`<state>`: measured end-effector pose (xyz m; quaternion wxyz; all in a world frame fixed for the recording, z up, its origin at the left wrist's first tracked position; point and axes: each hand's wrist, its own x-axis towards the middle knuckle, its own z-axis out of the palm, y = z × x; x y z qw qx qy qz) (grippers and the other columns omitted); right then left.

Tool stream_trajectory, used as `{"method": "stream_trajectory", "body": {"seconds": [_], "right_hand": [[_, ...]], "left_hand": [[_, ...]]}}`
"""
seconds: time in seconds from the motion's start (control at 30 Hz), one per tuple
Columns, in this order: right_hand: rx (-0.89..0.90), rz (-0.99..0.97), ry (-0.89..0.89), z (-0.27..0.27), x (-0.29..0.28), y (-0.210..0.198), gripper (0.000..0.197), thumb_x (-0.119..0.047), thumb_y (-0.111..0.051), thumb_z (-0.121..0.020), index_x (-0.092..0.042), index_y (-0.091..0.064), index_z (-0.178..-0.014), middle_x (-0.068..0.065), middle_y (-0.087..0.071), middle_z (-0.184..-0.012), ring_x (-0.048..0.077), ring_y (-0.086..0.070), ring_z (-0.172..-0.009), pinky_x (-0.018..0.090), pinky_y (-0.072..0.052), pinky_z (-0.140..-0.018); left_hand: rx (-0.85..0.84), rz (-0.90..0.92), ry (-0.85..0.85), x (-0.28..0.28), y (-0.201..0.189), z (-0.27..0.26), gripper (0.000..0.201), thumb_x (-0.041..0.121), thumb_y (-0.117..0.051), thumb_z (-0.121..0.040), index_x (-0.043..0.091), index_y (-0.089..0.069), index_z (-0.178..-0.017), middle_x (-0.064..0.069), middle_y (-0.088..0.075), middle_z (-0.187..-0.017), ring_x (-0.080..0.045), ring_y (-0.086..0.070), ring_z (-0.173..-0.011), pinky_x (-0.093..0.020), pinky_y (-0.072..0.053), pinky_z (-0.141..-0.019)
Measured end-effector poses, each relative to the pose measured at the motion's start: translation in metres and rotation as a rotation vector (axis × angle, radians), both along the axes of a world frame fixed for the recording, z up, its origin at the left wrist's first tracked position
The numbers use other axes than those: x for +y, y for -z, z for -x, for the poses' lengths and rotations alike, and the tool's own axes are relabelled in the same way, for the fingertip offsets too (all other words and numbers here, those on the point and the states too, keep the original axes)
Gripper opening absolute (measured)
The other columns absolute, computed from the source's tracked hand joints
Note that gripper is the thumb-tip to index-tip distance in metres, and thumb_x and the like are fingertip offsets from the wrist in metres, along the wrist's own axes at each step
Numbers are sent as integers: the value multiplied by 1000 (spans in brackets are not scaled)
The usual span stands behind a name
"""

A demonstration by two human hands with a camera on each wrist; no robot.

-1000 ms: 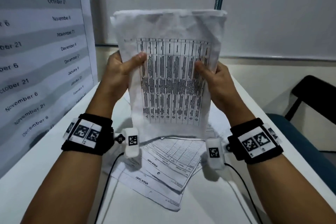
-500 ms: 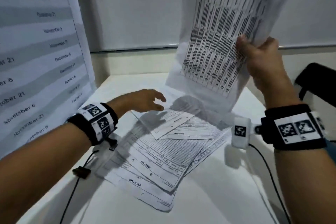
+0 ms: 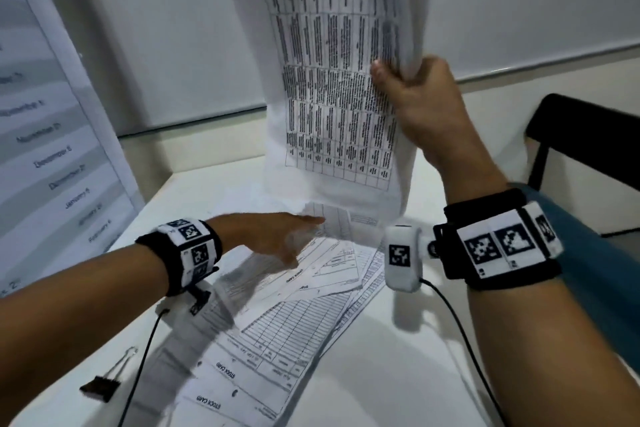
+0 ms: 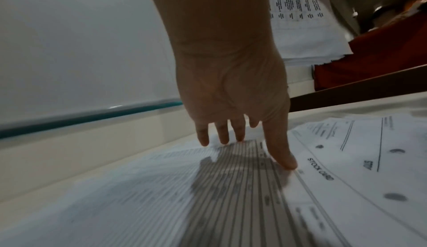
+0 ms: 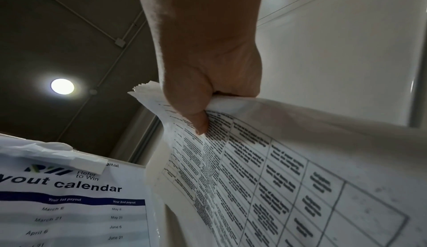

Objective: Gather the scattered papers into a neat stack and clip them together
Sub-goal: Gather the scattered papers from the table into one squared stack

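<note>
My right hand grips a bundle of printed sheets by its right edge and holds it upright above the table; in the right wrist view the thumb pinches the sheaf. Several loose printed papers lie fanned out on the white table. My left hand reaches over them with straight fingers, and its fingertips touch the top sheet. A black binder clip lies at the table's front left.
A payout calendar poster stands along the left side. A white wall panel closes the back. A dark chair stands at the right, beyond the table edge. Thin black cables trail from both wrist cameras.
My left hand let go of the bundle and dropped to the loose papers on the table. My right hand alone lifted the bundle up and to the right.
</note>
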<state>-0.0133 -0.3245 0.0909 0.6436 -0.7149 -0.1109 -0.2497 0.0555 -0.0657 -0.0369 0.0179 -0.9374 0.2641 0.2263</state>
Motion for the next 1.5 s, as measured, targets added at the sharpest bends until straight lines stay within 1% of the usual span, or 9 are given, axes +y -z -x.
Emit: {"method": "stream_trajectory", "body": {"seconds": [0.13,0.2,0.3,0.57,0.73,1.03,1.17,1.33,1.5], "right_hand": [[-19,26,22,-4,-3,-1,24,-30,-66,-96,-7,-67,-91,5,-61,-79,16,-54,-72,31,-47,-64],[-18,20,36,-6,-5,-1,23,-30,-66,-96,-8,-65,-89,5,-62,-81,16,-55,-73,32,-49,-67],[-13,33,45,-3,-8,-1,20,-30,-66,-97,-14,-63,-84,5,-61,-83,15,-55,-75,32,-49,-68],[-50,-102,93,15,-22,-6,21,-30,-63,-98,-28,-46,-85,-13,-55,-85,-3,-54,-70,10,-49,-60],[-26,-117,125,20,-24,-7,25,-29,-62,-99,-30,-44,-83,-10,-53,-83,1,-53,-71,30,-57,-79],[-7,-88,105,19,-15,-8,29,-25,-64,-98,-28,-46,-76,-10,-54,-79,17,-56,-88,51,-53,-92],[-11,-37,135,17,-16,-7,32,-27,-64,-98,-27,-44,-73,-11,-53,-75,15,-55,-82,38,-54,-76],[-32,-19,142,12,-20,-5,32,-27,-64,-98,-27,-45,-72,-11,-53,-74,12,-53,-78,34,-50,-70],[-33,-23,146,8,-21,-4,33,-27,-65,-97,-27,-45,-71,-11,-53,-74,13,-53,-79,30,-47,-70]], "left_hand": [[-141,-273,95,-13,-6,1,88,45,-76,-83,42,-24,-155,4,-44,-149,-24,-29,-141,-41,-21,-120],[-282,-275,276,-8,-7,4,44,53,-72,-83,37,-57,-122,7,-56,-111,-18,-45,-116,-39,-35,-110],[-524,-203,415,6,-19,12,18,38,-71,-88,28,-59,-80,6,-59,-79,-19,-59,-83,-32,-49,-78],[-237,480,-133,39,-147,82,33,26,-82,-78,26,-70,-109,12,-78,-101,-2,-72,-91,-18,-55,-83],[-41,551,-130,26,-184,118,26,13,-80,-75,16,-77,-101,9,-80,-97,-7,-75,-89,-15,-57,-78],[-419,-460,593,-51,-60,84,19,26,-61,-95,27,-63,-114,4,-60,-128,-20,-56,-118,-35,-46,-92],[-519,-311,786,-56,-4,53,32,16,-64,-93,24,-62,-124,2,-51,-149,-21,-49,-135,-39,-49,-99],[-539,-240,798,-62,10,42,22,20,-57,-96,23,-50,-117,5,-61,-114,-19,-61,-98,-37,-49,-89],[-670,-285,911,-57,8,36,35,26,-69,-90,29,-53,-122,9,-64,-109,-20,-57,-101,-37,-45,-93]]}}
